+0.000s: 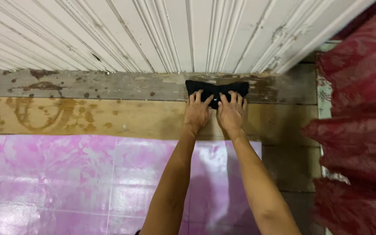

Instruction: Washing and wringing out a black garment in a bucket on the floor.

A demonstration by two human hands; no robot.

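Black cloth (216, 89), folded or bunched into a short wide pad, lies on the grey weathered plank (109, 85) at the far edge of the floor, right against the foot of the white ribbed wall panel (166, 35). Both hands press flat on its near edge: the left hand (197, 112) and the right hand (231, 114) sit side by side, thumbs almost touching, fingers spread and extended onto the fabric rather than curled around it. Neither hand grips anything; they bear down with open palms.

Judging by its sagging outline and the way it bulges at both ends, the cloth looks soft, limp and light, likely a rag or a small garment. It would not keep its shape if lifted by one corner, so pinching a thick fold at the middle, or gathering both ends together, seems the surest hold. Under flat palms it should slide readily over the worn wood, though the rough, flaking paint at the wall's foot could snag it.

Nearer lies a pale stained wooden board (75, 116), then a pink marbled floor covering (57, 182). On the right hangs a red gauzy curtain (357, 130), well apart from the hands.
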